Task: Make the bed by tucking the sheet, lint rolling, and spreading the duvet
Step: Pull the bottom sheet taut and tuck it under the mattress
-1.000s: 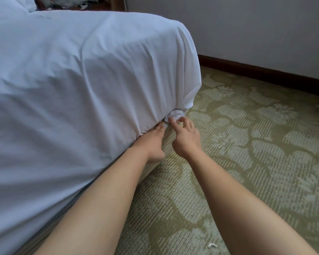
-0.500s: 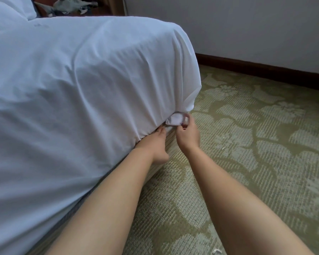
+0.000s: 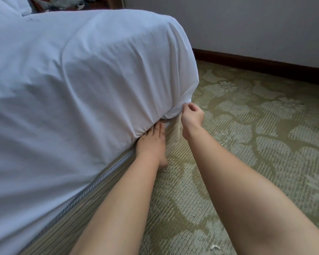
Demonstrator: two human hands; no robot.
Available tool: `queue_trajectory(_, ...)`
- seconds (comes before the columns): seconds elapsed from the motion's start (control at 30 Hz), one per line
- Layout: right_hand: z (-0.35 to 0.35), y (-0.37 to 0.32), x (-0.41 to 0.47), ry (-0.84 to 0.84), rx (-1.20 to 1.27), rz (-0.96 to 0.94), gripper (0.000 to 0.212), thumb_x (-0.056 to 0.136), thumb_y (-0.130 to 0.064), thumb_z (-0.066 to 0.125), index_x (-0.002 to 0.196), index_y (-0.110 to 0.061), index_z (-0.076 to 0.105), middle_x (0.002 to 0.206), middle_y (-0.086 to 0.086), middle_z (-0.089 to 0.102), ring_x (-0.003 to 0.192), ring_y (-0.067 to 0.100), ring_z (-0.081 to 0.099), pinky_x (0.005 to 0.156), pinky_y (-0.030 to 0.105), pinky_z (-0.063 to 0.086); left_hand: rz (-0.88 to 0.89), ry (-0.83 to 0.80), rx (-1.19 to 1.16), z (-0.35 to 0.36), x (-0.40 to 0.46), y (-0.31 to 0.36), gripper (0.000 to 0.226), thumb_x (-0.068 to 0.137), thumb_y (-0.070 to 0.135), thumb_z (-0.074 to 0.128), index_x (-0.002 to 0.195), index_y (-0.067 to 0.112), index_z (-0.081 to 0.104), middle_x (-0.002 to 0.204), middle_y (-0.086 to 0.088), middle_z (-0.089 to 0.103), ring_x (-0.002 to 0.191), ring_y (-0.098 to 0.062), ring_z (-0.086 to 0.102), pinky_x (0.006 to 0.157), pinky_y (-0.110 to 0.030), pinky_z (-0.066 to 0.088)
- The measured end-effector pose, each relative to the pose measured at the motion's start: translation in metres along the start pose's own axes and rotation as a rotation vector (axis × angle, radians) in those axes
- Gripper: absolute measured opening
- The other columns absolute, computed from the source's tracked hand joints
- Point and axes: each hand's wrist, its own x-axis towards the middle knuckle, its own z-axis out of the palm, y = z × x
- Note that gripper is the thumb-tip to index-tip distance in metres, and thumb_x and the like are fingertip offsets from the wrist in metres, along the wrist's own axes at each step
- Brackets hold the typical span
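A white sheet (image 3: 92,74) covers the mattress and wraps its near corner. My left hand (image 3: 152,138) lies flat with straight fingers pushed under the sheet's lower edge, between the mattress and the striped bed base (image 3: 77,214). My right hand (image 3: 191,116) is at the corner, with fingers curled and pinching the loose bunched end of the sheet (image 3: 173,114) just below the mattress corner.
Green patterned carpet (image 3: 256,144) covers the floor to the right of the bed. A white wall with a dark baseboard (image 3: 261,69) runs behind. A pillow (image 3: 17,4) lies at the far top left. Small white scraps (image 3: 215,247) lie on the carpet.
My right hand has shifted right and up along the corner, still pinching the bunched sheet end. My left hand has slid further under the sheet edge. The view has shifted slightly.
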Motion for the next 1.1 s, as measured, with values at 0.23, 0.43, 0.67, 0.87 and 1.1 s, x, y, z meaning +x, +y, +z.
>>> queue_trajectory(0.23, -0.006, 0.010, 0.003, -0.106, -0.712, -0.553, 0.019, 0.090, -0.020, 0.057, 0.095, -0.011, 0.073, 0.113, -0.005, 0.061, 0.109, 0.014, 0.050, 0.092, 0.031, 0.040, 0.034, 0.014, -0.019, 0.000, 0.001, -0.003, 0.105, 0.084, 0.037, 0.056, 0.146, -0.002, -0.018, 0.157, -0.018, -0.018, 0.147, -0.024, -0.009, 0.120, -0.032, -0.001)
queue_trajectory(0.43, -0.017, 0.020, -0.014, -0.275, -0.928, -0.847, 0.021, 0.087, -0.013, 0.055, 0.091, -0.011, 0.075, 0.104, -0.002, 0.071, 0.101, 0.023, 0.058, 0.082, 0.030, 0.041, 0.077, 0.037, -0.055, 0.000, 0.002, -0.008, 0.103, 0.086, 0.037, 0.054, 0.146, -0.002, -0.019, 0.157, -0.017, -0.018, 0.147, -0.023, -0.011, 0.120, -0.033, -0.001)
queue_trajectory(0.67, -0.022, 0.022, -0.021, -0.517, -1.161, -0.928, 0.042, 0.097, -0.018, 0.040, 0.138, -0.014, 0.047, 0.146, 0.003, 0.044, 0.137, 0.021, 0.034, 0.111, 0.022, 0.014, 0.137, 0.024, -0.064, -0.002, -0.002, -0.014, 0.099, 0.082, 0.027, 0.053, 0.148, -0.002, -0.015, 0.157, -0.019, -0.016, 0.147, -0.022, -0.014, 0.120, -0.032, -0.001)
queue_trajectory(0.87, -0.008, 0.019, -0.010, -0.581, -1.246, -0.793, 0.047, 0.098, -0.024, 0.033, 0.145, -0.014, 0.035, 0.151, 0.003, 0.035, 0.142, 0.017, 0.023, 0.117, 0.027, 0.008, 0.138, -0.004, -0.094, -0.006, 0.001, -0.017, 0.101, 0.080, 0.024, 0.056, 0.148, -0.001, -0.014, 0.158, -0.017, -0.013, 0.147, -0.020, -0.010, 0.120, -0.029, 0.001)
queue_trajectory(1.1, -0.020, -0.002, -0.019, -0.635, -1.168, -0.621, 0.049, 0.089, -0.007, 0.038, 0.132, -0.024, 0.056, 0.145, -0.001, 0.045, 0.133, 0.024, 0.039, 0.106, 0.033, 0.034, 0.140, -0.114, -0.025, -0.017, -0.008, -0.018, 0.096, 0.084, 0.025, 0.055, 0.150, 0.000, -0.010, 0.159, -0.016, -0.006, 0.148, -0.022, -0.001, 0.120, -0.034, 0.014)
